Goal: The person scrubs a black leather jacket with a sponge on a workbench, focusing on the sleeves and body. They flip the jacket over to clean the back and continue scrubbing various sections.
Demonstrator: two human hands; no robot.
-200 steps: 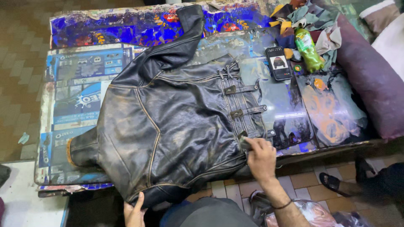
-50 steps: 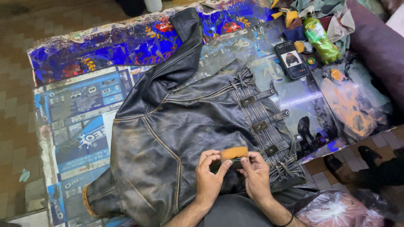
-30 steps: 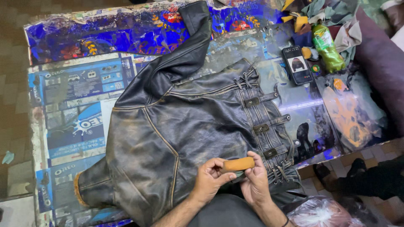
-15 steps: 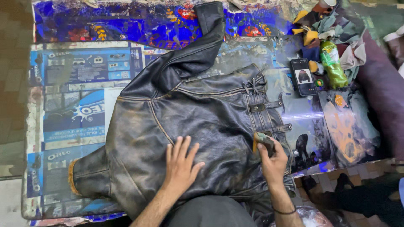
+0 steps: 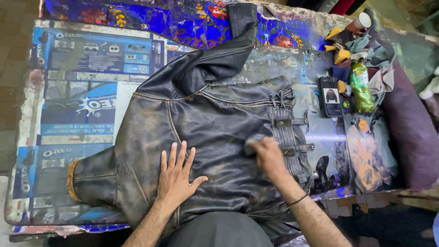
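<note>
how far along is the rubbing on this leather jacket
Done: the jacket lies spread flat on the table, patchy worn tones across its back. In hand: left hand pins it flat; right hand, blurred, rubs near the buckle straps. Left: the sleeve looks darker, seemingly unworked.

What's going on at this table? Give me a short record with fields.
Main item: black leather jacket, spread back-up on the table
Left hand: flat on the jacket, fingers spread
Right hand: blurred, pressing something small to the leather near the side buckle straps
Table cover: printed blue sheets
At right: phone, green bottle, rags
</note>
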